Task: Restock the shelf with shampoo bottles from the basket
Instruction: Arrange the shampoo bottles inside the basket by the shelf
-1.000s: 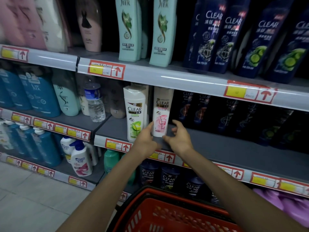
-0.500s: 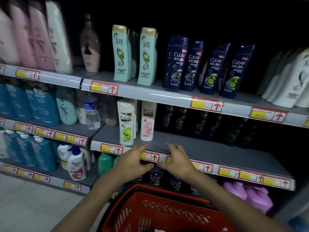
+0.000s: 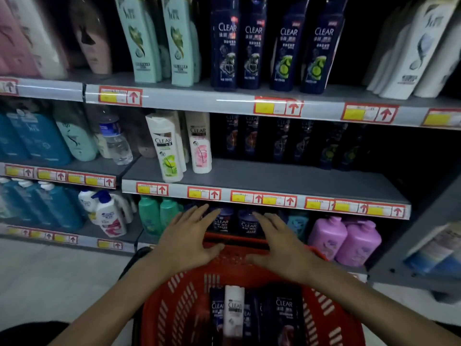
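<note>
Above the red basket (image 3: 174,308), the left hand (image 3: 187,242) and right hand (image 3: 279,245) are hovering, fingers spread, holding nothing. Shampoo bottles (image 3: 233,310) are lying in the basket beneath them; two white bottles (image 3: 167,148) are standing on the middle shelf (image 3: 287,178) beyond.

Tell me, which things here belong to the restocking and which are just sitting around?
Job: red basket, white Clear bottle and dark Clear bottles in it, middle shelf, left hand and right hand, both open.
Just there: water bottle, purple bottles, blue pump bottles.
</note>
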The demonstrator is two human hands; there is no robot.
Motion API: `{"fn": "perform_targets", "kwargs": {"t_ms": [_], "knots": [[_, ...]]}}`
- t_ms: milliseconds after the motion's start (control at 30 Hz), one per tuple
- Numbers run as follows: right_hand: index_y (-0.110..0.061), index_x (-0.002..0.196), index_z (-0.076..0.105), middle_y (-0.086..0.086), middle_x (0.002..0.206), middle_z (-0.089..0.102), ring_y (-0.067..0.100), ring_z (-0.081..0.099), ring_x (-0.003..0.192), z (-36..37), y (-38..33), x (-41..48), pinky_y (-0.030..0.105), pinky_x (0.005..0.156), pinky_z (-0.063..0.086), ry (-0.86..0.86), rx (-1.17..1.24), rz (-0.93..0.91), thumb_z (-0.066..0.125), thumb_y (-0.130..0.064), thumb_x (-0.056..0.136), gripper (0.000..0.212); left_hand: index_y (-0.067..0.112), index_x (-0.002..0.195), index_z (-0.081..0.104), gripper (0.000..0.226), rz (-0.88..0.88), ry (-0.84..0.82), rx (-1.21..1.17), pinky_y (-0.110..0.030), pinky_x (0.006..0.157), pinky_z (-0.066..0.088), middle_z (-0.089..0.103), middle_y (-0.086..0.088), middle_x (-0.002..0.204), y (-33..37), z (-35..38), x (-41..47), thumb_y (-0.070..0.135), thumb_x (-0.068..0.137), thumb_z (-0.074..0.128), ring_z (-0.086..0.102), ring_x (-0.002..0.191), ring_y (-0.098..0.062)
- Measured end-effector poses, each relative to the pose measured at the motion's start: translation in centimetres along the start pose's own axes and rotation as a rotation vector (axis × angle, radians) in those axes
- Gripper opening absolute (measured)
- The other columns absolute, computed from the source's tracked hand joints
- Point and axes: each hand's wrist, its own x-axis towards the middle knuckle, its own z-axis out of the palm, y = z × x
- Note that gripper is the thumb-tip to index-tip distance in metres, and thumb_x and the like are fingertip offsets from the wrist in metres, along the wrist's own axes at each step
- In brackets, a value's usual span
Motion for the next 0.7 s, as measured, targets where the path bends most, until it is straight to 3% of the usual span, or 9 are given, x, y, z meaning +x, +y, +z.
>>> {"fn": "perform_targets", "kwargs": {"t_ms": [67,167,267,400,567,700], "knots": [[-0.030,0.163,0.006,0.003,0.165,0.012,0.025,0.017,0.154,2.2,1.7,-2.0,0.038,0.124,0.023,-0.087,-0.010,0.010,0.069,-0.067,0.078,0.111,0.041,0.159,0.011,0.088,0.016,-0.043,0.014,-0.043,0.123,0.015,0.013,0.008,0.167,0.8,1.2,-0.7,0.073,0.085,0.045,0.016,0.154,-0.020],[-0.027,0.162,-0.001,0.010,0.165,0.003,0.035,0.000,0.156,5.1,3.2,-4.0,0.048,0.126,0.016,-0.286,-0.196,-0.011,0.070,-0.059,0.082,0.112,0.041,0.159,0.013,0.087,0.048,-0.120,0.029,-0.042,0.123,0.021,0.017,0.009,0.166,1.8,3.8,-1.6,0.075,0.084,0.042,0.023,0.151,-0.020],[-0.023,0.161,0.008,0.010,0.161,0.010,0.035,0.007,0.153,7.5,3.3,-4.9,0.049,0.123,0.021,-0.390,-0.296,-0.100,0.072,-0.050,0.085,0.103,0.040,0.157,0.016,0.086,0.043,-0.224,0.019,-0.043,0.120,0.027,0.022,0.010,0.164,2.5,7.3,-2.3,0.074,0.083,0.043,0.027,0.149,-0.020],[-0.019,0.163,0.004,0.012,0.164,0.007,0.036,0.005,0.153,10.7,4.1,-6.4,0.051,0.123,0.021,-0.515,-0.339,-0.129,0.071,-0.040,0.089,0.101,0.037,0.157,0.017,0.086,0.055,-0.361,0.068,-0.043,0.118,0.031,0.028,0.008,0.160,3.5,12.0,-2.5,0.070,0.084,0.048,0.034,0.145,-0.022],[-0.012,0.158,0.021,0.019,0.154,0.030,0.041,0.032,0.139,11.9,5.6,-7.4,0.053,0.113,0.036,-0.638,-0.458,-0.144,0.069,-0.031,0.093,0.083,0.031,0.157,0.021,0.090,0.047,-0.524,0.177,-0.044,0.111,0.041,0.034,0.000,0.159,3.6,17.8,-2.0,0.070,0.081,0.049,0.043,0.140,-0.027],[-0.011,0.151,0.035,0.019,0.147,0.041,0.039,0.044,0.132,12.0,6.4,-7.0,0.048,0.107,0.044,-0.688,-0.446,-0.124,0.062,-0.016,0.095,0.062,0.022,0.151,0.030,0.085,-0.111,-0.616,0.081,-0.044,0.101,0.049,0.044,-0.006,0.150,4.1,21.9,-1.0,0.066,0.082,0.058,0.055,0.128,-0.030]]}}
